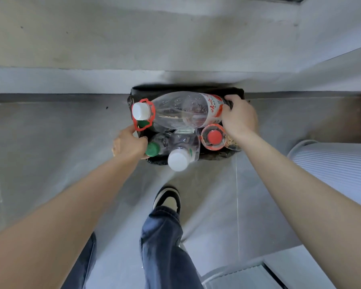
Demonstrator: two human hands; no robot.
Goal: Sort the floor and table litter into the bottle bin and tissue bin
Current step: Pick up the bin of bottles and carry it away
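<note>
Two hands at work. Left hand [129,143], 9 o'clock rim of bottle bin [175,89]: fingers curled, grasp unclear. Right hand [239,119], 3 o'clock: fingers clamped round large bottle [181,110], lying across full bin. Press base down, steady rim.

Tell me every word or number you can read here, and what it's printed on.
Large bottle, label: red Chinese characters on white, too blurred and partly hidden by the right hand to quote.
White-capped bottle: label print too small to read.
Bottle bin: no text shows.
</note>
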